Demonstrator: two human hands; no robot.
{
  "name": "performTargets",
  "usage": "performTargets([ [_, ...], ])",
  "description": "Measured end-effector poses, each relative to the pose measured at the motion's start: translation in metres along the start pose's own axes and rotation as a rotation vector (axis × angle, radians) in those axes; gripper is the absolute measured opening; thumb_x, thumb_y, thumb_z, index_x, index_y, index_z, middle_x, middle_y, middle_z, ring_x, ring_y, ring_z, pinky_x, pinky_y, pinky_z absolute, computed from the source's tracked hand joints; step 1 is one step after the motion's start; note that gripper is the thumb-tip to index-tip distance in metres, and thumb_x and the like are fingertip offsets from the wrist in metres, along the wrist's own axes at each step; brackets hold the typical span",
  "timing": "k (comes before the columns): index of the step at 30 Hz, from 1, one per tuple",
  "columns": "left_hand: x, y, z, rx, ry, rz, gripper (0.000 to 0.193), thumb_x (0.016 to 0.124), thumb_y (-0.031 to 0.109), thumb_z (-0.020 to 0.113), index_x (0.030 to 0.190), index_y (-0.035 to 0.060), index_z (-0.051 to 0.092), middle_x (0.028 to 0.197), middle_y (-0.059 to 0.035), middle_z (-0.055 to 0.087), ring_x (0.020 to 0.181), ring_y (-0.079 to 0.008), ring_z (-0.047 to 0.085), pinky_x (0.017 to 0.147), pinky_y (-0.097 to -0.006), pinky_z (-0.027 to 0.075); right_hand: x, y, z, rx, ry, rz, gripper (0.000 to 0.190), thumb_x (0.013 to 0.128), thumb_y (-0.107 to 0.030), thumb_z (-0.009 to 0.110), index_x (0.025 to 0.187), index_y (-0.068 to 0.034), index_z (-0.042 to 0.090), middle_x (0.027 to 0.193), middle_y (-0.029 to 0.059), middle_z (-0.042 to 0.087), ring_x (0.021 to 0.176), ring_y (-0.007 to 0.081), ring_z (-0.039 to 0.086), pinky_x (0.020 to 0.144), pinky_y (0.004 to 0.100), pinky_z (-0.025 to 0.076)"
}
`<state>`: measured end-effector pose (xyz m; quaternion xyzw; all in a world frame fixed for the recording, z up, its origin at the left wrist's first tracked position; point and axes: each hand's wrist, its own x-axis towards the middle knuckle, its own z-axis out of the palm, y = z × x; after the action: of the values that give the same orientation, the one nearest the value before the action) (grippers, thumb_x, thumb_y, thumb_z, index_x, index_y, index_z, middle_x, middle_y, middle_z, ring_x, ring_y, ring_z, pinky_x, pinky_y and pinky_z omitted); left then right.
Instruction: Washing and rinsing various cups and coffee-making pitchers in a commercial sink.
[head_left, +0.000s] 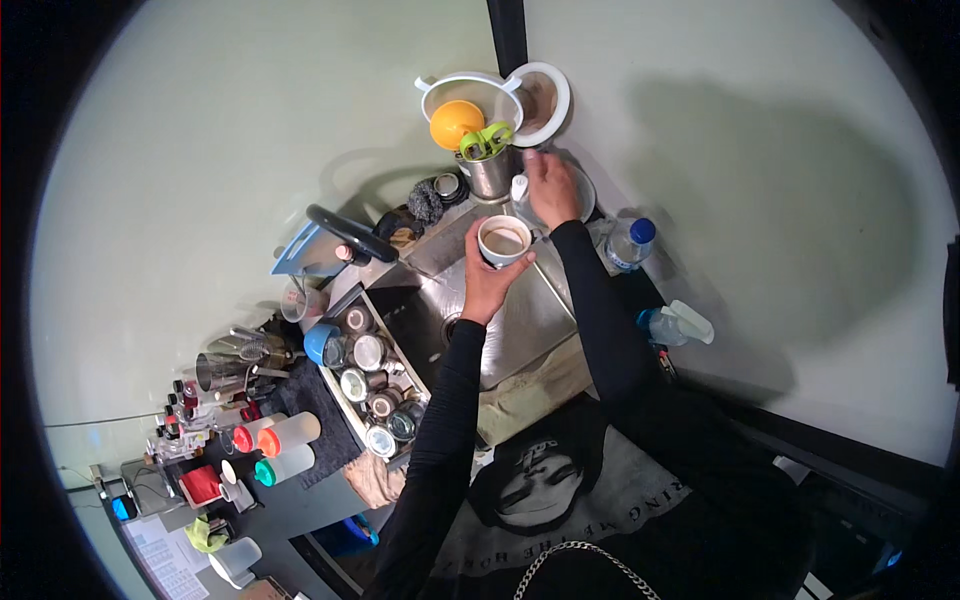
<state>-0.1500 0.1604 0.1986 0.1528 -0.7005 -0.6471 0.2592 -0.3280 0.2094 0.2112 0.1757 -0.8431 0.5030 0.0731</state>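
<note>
My left hand (491, 279) holds a white cup (504, 240) over the stainless steel sink (517, 322); the cup's inside shows brownish residue. To its upper right, my right hand (553, 187) reaches over a round, clear container (583, 193) at the sink's back corner, beside a white pump or cap (519, 187). Whether its fingers touch or hold anything cannot be told. Just behind stands a metal canister (489, 176) with green-handled scissors (486, 141), an orange funnel (457, 125) and a white-rimmed strainer (472, 77).
A black faucet (352, 234) arches at the sink's left. A rack of glass jars (370, 352) borders the sink, with squeeze bottles (289, 433) farther left. On the right stand a blue-capped plastic bottle (628, 244) and a spray bottle (667, 326).
</note>
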Motion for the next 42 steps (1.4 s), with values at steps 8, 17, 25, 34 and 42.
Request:
performTargets([
  [8, -0.086, 0.003, -0.024, 0.117, 0.001, -0.018, 0.092, 0.072, 0.017, 0.091, 0.142, 0.0022, 0.033, 0.129, -0.0128, 0.055, 0.121, -0.0208, 0.055, 0.104, -0.0348, 0.044, 0.003, 0.030, -0.018, -0.734, -0.643, -0.036, 0.035, 0.089, -0.016, 0.058, 0.122, -0.008, 0.063, 0.135, 0.0228, 0.058, 0.128, 0.0350, 0.055, 0.104, 0.0457, 0.047],
  [17, -0.173, 0.019, -0.054, -0.022, 0.109, -0.163, 0.092, 0.073, 0.018, 0.091, 0.144, 0.0033, 0.034, 0.130, -0.0125, 0.056, 0.122, -0.0214, 0.056, 0.104, -0.0352, 0.045, 0.015, 0.014, -0.022, -0.920, -0.560, -0.105, 0.046, 0.084, -0.033, 0.067, 0.122, -0.007, 0.062, 0.123, 0.0251, 0.064, 0.119, 0.0349, 0.061, 0.102, 0.0470, 0.049],
  [25, -0.174, 0.024, -0.082, 0.000, 0.177, -0.102, 0.091, 0.073, 0.019, 0.090, 0.143, 0.0016, 0.036, 0.131, -0.0174, 0.056, 0.122, -0.0265, 0.057, 0.104, -0.0379, 0.044, -0.098, -0.076, -0.085, -0.210, -0.399, -0.162, 0.027, 0.092, -0.021, 0.059, 0.109, -0.001, 0.061, 0.104, 0.0248, 0.066, 0.094, 0.0423, 0.065, 0.080, 0.0490, 0.052],
  [34, -0.156, 0.021, -0.099, 0.221, 0.131, 0.008, 0.089, 0.078, 0.012, 0.083, 0.149, 0.0012, 0.031, 0.135, -0.0208, 0.049, 0.125, -0.0345, 0.052, 0.105, -0.0412, 0.043, -0.191, -0.104, -0.060, 0.126, -1.057, -0.658, 0.020, 0.093, -0.014, 0.052, 0.109, -0.001, 0.055, 0.112, 0.0208, 0.057, 0.106, 0.0396, 0.056, 0.095, 0.0485, 0.044],
  [42, -0.144, 0.037, -0.093, 0.409, -0.066, 0.082, 0.090, 0.071, 0.005, 0.083, 0.146, 0.0030, 0.034, 0.130, -0.0207, 0.048, 0.122, -0.0400, 0.050, 0.104, -0.0430, 0.042, -0.167, -0.082, -0.040, 0.044, -1.485, -0.311, 0.028, 0.096, -0.022, 0.042, 0.109, 0.001, 0.053, 0.107, 0.0255, 0.063, 0.098, 0.0432, 0.062, 0.084, 0.0490, 0.047],
])
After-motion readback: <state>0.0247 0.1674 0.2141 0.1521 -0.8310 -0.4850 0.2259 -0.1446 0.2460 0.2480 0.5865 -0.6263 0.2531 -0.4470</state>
